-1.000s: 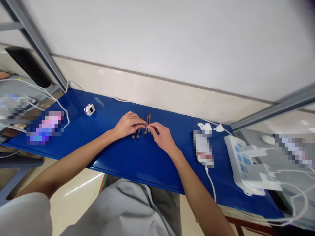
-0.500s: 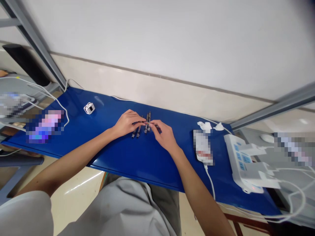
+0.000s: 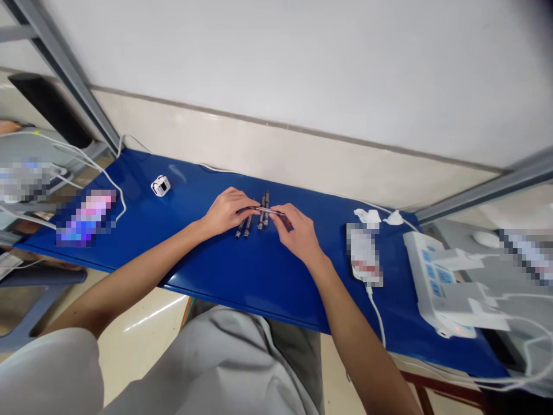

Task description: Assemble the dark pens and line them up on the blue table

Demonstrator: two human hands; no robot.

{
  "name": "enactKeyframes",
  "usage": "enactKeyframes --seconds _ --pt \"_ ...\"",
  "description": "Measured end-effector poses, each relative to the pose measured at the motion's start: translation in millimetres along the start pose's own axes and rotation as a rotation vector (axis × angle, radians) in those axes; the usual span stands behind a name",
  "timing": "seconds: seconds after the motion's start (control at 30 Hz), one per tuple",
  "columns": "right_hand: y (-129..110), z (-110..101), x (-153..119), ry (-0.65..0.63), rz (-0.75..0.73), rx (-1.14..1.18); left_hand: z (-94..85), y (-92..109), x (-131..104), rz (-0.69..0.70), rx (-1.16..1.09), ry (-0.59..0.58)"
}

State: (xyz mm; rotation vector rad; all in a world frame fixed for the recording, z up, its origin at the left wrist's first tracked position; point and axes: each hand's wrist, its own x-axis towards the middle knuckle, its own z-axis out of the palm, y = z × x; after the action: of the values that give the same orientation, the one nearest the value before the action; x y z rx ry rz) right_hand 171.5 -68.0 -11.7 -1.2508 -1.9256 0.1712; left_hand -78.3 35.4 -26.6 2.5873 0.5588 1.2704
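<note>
Hands: the left hand (image 3: 228,211) and the right hand (image 3: 298,231) each pinched the held stick (image 3: 270,211) near an end.
Stick in hand: one, slim and straight, paler and shiny mid-length, darker toward its ends; it spanned the frame's centre.
Sticks on table: four loose sticks (image 3: 266,206) showed, dark and slender, in two pairs on the blue table (image 3: 259,271), the left pair partly behind the left hand.
Gadget: one white gadget (image 3: 161,185), upper left.
Tissues: two crumpled tissues (image 3: 368,218), right of centre.
</note>
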Motion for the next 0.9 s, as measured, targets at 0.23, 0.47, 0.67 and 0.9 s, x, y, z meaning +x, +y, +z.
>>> enactKeyframes --seconds 0.23,0.47,0.67,0.9 --pt "-1 -1 2 -0.029 0.135 0.140 -0.5 3 0 -0.007 0.010 -0.018" --pt "-12 -1 3 0.053 0.211 0.278 0.6 11 -1 0.032 0.012 0.047" --pt "-10 4 8 0.096 0.341 0.654 4.5 18 -1 0.027 0.027 0.120" --pt "-10 4 7 0.161 0.289 0.637 6.1 18 -3 0.036 0.056 0.155"
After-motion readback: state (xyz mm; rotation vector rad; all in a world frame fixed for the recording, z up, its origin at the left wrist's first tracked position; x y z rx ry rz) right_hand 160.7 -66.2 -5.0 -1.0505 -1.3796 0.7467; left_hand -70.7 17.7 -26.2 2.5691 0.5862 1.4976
